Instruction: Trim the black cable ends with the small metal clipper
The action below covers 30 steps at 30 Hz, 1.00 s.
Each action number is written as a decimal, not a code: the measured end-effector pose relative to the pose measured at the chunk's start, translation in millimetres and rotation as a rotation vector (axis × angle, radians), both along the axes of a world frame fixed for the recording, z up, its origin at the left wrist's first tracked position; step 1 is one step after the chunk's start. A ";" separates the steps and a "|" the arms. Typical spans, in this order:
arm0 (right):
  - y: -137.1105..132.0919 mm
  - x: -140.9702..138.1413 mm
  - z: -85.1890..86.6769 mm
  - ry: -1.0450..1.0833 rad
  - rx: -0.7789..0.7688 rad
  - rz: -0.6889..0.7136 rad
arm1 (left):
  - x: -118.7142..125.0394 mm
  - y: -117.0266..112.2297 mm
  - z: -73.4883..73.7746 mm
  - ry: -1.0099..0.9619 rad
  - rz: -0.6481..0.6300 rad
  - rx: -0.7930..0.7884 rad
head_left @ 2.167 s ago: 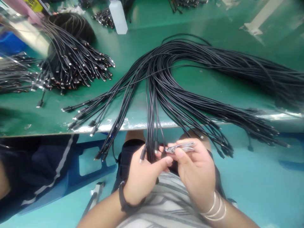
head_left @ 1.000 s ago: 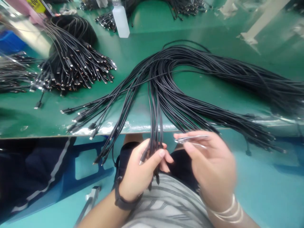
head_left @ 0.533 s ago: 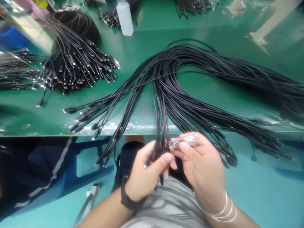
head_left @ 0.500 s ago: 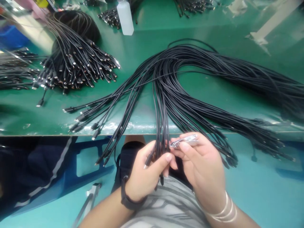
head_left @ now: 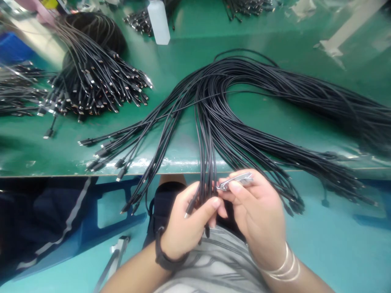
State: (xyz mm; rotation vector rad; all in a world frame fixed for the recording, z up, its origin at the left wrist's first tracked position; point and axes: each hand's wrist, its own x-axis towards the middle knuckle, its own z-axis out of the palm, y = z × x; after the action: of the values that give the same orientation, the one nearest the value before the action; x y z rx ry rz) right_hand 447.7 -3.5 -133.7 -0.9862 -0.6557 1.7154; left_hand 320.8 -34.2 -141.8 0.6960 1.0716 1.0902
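My left hand (head_left: 192,219) is closed around several black cables (head_left: 208,154) just past the table's front edge, their ends hanging below its fingers. One dark connector with a metal tip sticks out over the palm. In my right hand (head_left: 259,211), pinched between thumb and fingers, is a silver nail clipper (head_left: 236,181). Its jaws point left and meet the side of the held cables; the exact cutting spot is too small to make out. The held cables come from a large black bundle (head_left: 244,69) that curves across the table to the right.
On the green table (head_left: 183,154), more cable ends (head_left: 100,87) with metal plugs lie in a heap at left. A white bottle (head_left: 159,24) stands at the back, near other cable heaps. Loose ends overhang the front edge on both sides. A blue stool (head_left: 113,207) is below left.
The whole view has shifted very slightly to the left. Both hands keep nearly the same pose, and the nail clipper stays against the cables with a small tilt.
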 end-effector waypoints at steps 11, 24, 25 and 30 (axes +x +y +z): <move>1.6 -1.0 -3.5 -0.022 -0.006 -0.034 | 1.1 -1.6 -3.1 -0.014 -0.001 0.007; 1.7 2.3 -6.4 -0.119 -0.015 -0.042 | 1.4 -1.8 -3.1 0.005 -0.006 -0.001; 2.1 2.4 -6.9 -0.117 -0.027 -0.052 | 1.2 -1.7 -3.8 0.001 -0.007 -0.005; 3.4 3.3 -6.6 -0.030 -0.064 -0.016 | -0.3 -1.4 -8.5 -0.052 -0.027 -0.083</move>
State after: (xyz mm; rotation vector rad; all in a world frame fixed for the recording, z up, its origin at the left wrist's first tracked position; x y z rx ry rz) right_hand 451.0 -0.1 -140.3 -1.0610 -0.6140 1.7197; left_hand 320.4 -35.6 -150.3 0.6115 1.0540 1.0298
